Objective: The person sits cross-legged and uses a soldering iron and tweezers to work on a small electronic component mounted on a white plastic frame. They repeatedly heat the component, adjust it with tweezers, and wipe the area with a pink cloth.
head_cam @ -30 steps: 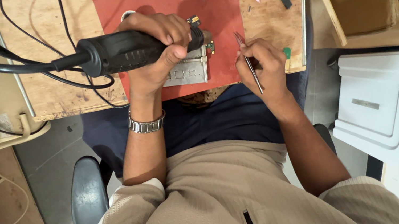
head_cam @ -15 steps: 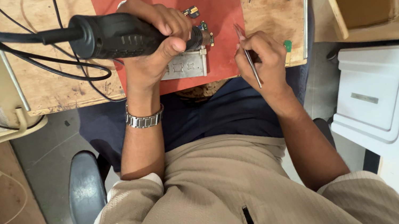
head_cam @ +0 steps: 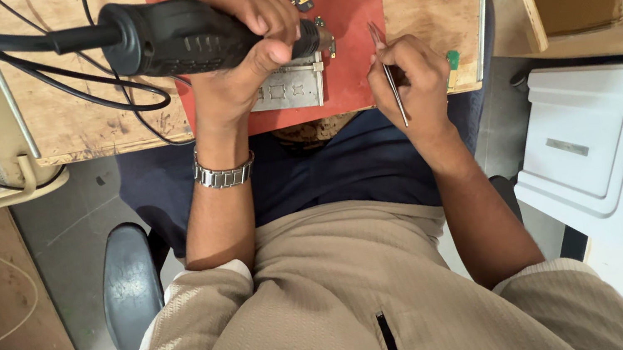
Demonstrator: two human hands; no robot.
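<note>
**Nozzle and tweezers meet over the metal board**

The small silver board (head_cam: 291,86) with its square cut-outs lies flat on the red mat (head_cam: 351,8), near the mat's front edge and just in from the bench lip. Its long side runs left to right across the person's lap.

Directly above the board's far right corner sits the metal nozzle of the black hot-air handpiece (head_cam: 195,34), whose body lies level and points right, its thick cable trailing off to the left. The left hand (head_cam: 240,52) is wrapped tight around that body, fingers closed over the top, and partly covers the board; it is the nearer hand.

To the right of the board, just beside it, the right hand (head_cam: 411,87) pinches thin tweezers (head_cam: 389,73), tips angled up and left toward the nozzle end.
</note>
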